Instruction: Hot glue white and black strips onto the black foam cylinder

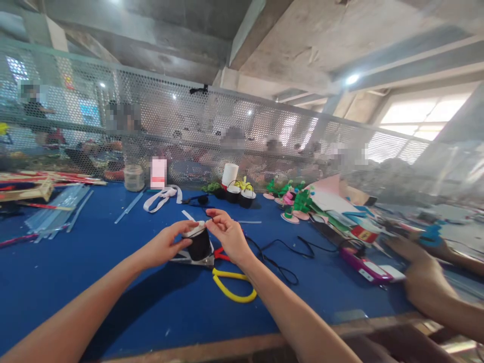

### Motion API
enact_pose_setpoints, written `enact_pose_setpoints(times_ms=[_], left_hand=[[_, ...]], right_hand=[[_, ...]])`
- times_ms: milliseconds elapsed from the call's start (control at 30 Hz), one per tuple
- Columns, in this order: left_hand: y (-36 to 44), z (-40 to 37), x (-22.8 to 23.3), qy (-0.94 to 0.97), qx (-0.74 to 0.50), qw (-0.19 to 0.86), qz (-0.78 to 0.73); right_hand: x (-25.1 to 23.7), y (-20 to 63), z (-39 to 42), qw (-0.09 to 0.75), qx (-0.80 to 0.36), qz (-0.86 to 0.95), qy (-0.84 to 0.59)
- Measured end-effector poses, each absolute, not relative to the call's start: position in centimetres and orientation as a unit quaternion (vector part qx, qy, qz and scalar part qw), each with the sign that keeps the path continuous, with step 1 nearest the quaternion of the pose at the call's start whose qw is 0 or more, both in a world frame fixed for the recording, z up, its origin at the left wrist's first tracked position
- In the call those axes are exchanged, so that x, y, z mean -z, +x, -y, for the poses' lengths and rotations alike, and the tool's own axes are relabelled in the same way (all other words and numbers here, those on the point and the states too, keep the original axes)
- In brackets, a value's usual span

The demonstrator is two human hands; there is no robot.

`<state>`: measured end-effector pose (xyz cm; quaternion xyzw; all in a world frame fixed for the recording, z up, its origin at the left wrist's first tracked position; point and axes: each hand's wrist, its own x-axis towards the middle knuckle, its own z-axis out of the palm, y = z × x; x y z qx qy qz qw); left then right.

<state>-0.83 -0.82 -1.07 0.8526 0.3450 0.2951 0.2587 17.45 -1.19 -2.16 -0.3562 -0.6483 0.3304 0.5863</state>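
A small pot [199, 245], black below with a white rim and white inside, is tilted a little above the blue table in the middle of the head view. My left hand [162, 245] is closed on its left side, fingers at the rim and thumb lower down. At the pot's upper right, my right hand [229, 237] pinches a thin black cord at the rim; the fingertips partly hide it. Below the hands lie scissors with yellow handles [234, 298] and a tool with red handles [221, 253], both partly covered.
Similar small pots [247, 195] and a white roll [230, 175] stand behind. Green figures [302, 201] and stacked papers [333, 199] are to the right, near a purple power strip [365, 267] and another person's arm [431, 277]. Clear strips [56, 209] lie left. A perforated metal screen [181, 131] borders the table.
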Motion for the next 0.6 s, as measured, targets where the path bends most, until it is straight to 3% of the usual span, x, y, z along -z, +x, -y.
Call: enact_pose_setpoints(times_ms=[200, 600], left_hand=[[-0.91, 0.96, 0.35, 0.820, -0.296, 0.349, -0.343], [-1.02, 1.14, -0.07, 0.806, -0.298, 0.403, -0.315]], right_hand=[[1.90, 17.36, 1.75, 0.581, -0.300, 0.667, -0.357], [2.11, 17.50, 1.54, 0.577, -0.304, 0.651, -0.388]])
